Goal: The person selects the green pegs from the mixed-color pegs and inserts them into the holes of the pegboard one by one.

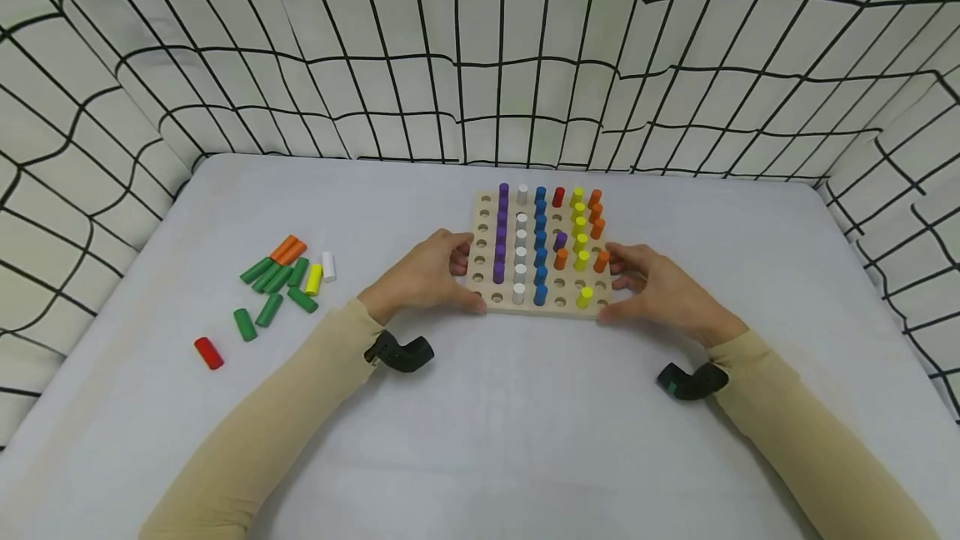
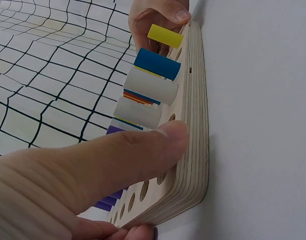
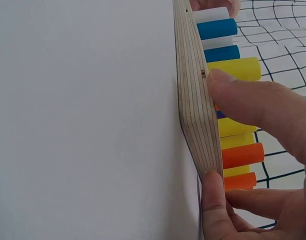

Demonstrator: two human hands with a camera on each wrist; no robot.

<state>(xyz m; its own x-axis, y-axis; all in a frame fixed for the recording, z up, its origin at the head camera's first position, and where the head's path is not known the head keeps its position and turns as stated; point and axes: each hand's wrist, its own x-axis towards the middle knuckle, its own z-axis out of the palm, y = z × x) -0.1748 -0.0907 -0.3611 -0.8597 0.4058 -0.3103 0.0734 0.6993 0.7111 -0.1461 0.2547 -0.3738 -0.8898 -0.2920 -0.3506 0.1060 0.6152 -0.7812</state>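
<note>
Two sides of the wooden pegboard [image 1: 529,310], set at 12 o'clock, are gripped: 9 o'clock by left hand [image 1: 423,273], 3 by right hand [image 1: 663,286] (presumably for steadiness); loose pegs [image 1: 277,279] are set apart toward 9.

A pale wooden pegboard [image 1: 572,308], partly filled with upright coloured pegs [image 1: 541,257], sits between both hands [image 1: 427,273].

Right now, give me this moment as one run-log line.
left hand: grips pegboard, left side | right hand: grips pegboard, right side | pegboard: partly filled | loose pegs: on table, left of pegboard
</note>
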